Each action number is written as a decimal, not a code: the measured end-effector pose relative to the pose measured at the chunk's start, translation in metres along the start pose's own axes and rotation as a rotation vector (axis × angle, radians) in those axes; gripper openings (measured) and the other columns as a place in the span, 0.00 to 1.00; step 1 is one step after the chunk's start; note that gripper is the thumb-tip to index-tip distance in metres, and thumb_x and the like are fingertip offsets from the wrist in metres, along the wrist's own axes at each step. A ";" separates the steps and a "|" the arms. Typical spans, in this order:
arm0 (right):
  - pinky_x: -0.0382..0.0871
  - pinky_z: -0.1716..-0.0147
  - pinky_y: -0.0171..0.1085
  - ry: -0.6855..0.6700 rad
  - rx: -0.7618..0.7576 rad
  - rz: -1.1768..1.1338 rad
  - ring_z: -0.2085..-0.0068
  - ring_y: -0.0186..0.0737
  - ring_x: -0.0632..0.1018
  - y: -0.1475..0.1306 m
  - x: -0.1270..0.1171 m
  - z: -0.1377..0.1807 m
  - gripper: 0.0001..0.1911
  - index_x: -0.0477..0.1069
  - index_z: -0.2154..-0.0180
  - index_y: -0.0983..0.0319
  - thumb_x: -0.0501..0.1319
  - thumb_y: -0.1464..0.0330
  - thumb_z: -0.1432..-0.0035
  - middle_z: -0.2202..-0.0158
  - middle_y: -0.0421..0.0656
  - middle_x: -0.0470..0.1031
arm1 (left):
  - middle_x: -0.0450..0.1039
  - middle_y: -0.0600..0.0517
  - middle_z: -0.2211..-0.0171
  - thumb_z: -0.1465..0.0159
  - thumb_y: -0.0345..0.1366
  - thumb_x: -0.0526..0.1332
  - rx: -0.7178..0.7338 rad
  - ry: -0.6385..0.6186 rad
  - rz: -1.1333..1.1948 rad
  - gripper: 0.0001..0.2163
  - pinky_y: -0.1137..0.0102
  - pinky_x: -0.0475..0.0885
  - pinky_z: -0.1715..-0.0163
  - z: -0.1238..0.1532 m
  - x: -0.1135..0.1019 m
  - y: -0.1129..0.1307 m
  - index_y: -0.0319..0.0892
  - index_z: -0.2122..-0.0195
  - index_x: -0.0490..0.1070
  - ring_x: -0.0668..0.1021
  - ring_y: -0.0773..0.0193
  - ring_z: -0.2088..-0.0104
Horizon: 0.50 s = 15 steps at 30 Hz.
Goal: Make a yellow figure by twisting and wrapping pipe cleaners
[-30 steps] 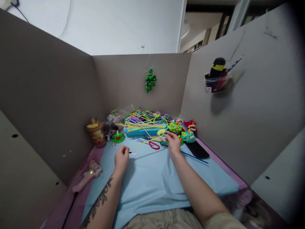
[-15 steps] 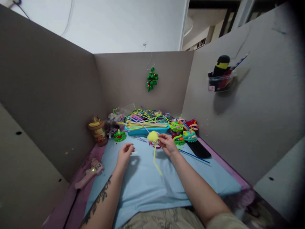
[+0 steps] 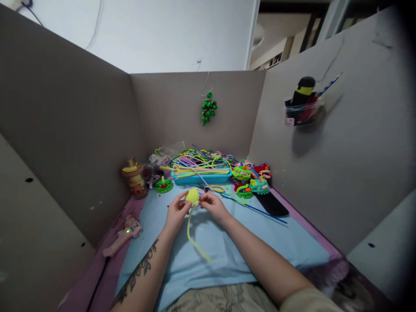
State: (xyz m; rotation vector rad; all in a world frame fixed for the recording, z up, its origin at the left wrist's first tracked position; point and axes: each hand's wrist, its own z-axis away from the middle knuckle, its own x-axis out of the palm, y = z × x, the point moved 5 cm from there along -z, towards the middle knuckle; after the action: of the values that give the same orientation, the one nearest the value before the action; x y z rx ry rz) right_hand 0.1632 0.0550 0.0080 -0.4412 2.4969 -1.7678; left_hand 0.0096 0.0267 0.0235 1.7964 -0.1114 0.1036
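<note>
Both hands meet over the light blue cloth (image 3: 227,255) and pinch a yellow pipe-cleaner piece (image 3: 192,197). It has a coiled ball at the top and a loose tail hanging down toward me. My left hand (image 3: 177,212) grips the ball from the left with curled fingers. From the right, my right hand (image 3: 211,206) holds the same ball between its fingertips. A teal tray (image 3: 201,177) heaped with coloured pipe cleaners stands just behind the hands.
Grey cardboard walls enclose the desk on three sides. A pink glue gun (image 3: 121,238) lies at the left, a small jar (image 3: 134,178) behind it. Finished fuzzy figures (image 3: 250,186) and a black strip (image 3: 271,203) sit at the right. A green ornament (image 3: 208,107) hangs on the back wall.
My right hand brought the yellow piece from near the tray toward me and to the left. My left hand rose from the cloth and took hold of its ball.
</note>
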 end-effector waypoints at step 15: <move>0.69 0.67 0.34 0.130 -0.173 0.473 0.57 0.40 0.70 -0.005 0.009 0.008 0.03 0.72 0.75 0.61 0.60 0.69 0.52 0.57 0.45 0.64 | 0.74 0.50 0.71 0.50 0.40 0.66 0.022 -0.040 0.043 0.33 0.76 0.66 0.82 0.004 0.010 0.000 0.37 0.43 0.60 0.69 0.73 0.80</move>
State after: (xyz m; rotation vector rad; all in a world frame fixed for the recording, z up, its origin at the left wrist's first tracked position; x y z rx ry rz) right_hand 0.1575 0.0441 0.0113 0.2536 2.5638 -1.4436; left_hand 0.0196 0.0228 0.0237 1.8190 -0.1781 0.0994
